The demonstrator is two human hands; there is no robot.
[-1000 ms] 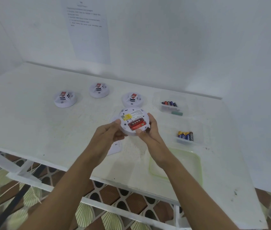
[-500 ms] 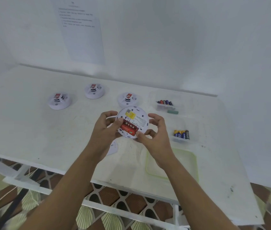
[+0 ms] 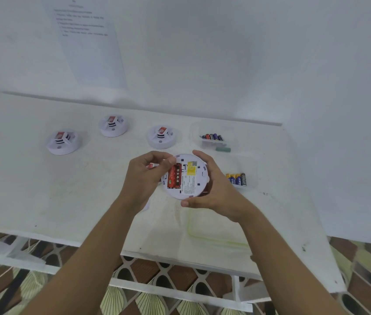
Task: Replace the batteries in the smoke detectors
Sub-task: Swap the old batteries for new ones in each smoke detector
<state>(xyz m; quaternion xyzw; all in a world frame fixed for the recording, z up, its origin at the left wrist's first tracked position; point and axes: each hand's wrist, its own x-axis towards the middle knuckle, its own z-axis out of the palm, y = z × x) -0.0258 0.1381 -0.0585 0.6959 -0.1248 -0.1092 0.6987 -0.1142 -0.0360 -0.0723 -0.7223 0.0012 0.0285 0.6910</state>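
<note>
Holding the upturned smoke detector just above the table, the person's right hand grips its right rim in the head view. Since a second ago the unit has been turned, so the red batteries now run upright. The left hand has shifted from the rim to their upper end, fingers curled; whether it pinches one cannot be told. Removal of the old cells seems about to begin, with fresh batteries waiting nearby.
</note>
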